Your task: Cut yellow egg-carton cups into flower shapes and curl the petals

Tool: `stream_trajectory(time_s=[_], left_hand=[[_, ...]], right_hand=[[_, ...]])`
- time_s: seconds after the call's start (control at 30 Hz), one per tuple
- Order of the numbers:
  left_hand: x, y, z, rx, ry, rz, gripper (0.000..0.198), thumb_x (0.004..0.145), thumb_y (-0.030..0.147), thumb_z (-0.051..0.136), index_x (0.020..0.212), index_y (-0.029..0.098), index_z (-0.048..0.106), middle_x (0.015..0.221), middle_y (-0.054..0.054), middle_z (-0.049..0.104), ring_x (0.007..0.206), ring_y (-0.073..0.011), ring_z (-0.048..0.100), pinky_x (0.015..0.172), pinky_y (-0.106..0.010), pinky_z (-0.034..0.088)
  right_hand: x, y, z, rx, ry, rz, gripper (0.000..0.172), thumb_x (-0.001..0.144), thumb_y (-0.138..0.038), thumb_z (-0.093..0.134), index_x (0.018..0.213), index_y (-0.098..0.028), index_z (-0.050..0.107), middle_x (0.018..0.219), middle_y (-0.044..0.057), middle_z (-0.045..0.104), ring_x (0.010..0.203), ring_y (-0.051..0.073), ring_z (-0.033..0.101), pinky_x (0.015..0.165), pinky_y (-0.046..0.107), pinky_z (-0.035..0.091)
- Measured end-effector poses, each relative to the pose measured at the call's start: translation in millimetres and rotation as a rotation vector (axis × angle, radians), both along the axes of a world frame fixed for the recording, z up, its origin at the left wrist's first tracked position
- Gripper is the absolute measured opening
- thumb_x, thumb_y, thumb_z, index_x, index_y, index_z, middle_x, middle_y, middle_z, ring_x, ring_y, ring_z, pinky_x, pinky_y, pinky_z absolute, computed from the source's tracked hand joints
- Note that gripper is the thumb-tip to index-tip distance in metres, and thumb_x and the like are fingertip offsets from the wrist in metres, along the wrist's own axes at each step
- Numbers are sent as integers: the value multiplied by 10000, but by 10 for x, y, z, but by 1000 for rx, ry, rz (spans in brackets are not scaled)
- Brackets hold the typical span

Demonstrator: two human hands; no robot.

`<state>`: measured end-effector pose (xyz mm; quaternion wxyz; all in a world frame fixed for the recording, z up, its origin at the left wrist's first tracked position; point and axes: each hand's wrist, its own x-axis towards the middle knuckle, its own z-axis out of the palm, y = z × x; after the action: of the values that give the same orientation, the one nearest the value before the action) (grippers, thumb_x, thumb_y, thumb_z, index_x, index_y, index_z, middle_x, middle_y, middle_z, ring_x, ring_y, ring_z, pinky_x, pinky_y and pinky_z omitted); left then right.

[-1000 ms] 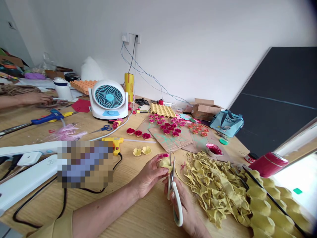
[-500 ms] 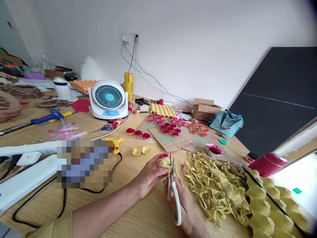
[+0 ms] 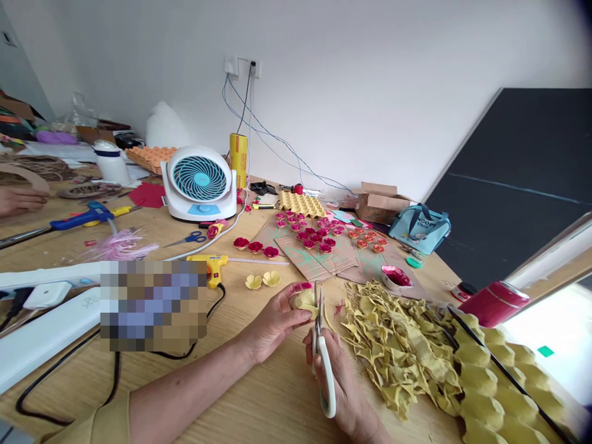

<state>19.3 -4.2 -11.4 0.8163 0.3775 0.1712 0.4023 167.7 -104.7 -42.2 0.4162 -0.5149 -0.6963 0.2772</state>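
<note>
My left hand (image 3: 277, 320) is closed around a small yellow egg-carton cup (image 3: 305, 300), thumb and fingers pinching it near the table's middle. My right hand (image 3: 345, 382) grips white-handled scissors (image 3: 321, 351), blades pointing up and touching the cup's right side. To the right lies a heap of yellow carton scraps (image 3: 398, 345). Two finished yellow paper flowers (image 3: 263, 280) sit just beyond my left hand.
A yellow glue gun (image 3: 210, 266), a white-and-blue fan (image 3: 200, 182), red paper flowers on cardboard (image 3: 314, 240), a pink paint bowl (image 3: 396, 277), a red tin (image 3: 494, 304), a blue bag (image 3: 420, 227), yellow egg trays (image 3: 504, 394). Another person's hand (image 3: 18, 200) rests at far left.
My hands and the scissors stay in place on the cup. The other person's hand at far left has drawn back toward the edge. The view has shifted slightly.
</note>
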Motion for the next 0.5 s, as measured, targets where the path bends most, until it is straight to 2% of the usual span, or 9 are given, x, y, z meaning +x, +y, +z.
stream_trajectory(time_s=[0.3,0.5], left_hand=[[-36,47,48,50,29,-18,537,641,137,834,1121,198,600,913,-6,712,878,-153,657,840,-277,448],[-44,52,80,97,61,2,539,645,140,819,1133,195,596,901,-5,711,846,-144,653,830,-267,452]], right_hand=[[41,-12,70,-28,-34,0,522,977,-647,262,1008,-230,575,882,35,549,882,234,499,779,386,441],[44,-36,124,-17,-94,-13,523,983,-637,258,955,-229,585,844,28,570,835,216,520,752,361,464]])
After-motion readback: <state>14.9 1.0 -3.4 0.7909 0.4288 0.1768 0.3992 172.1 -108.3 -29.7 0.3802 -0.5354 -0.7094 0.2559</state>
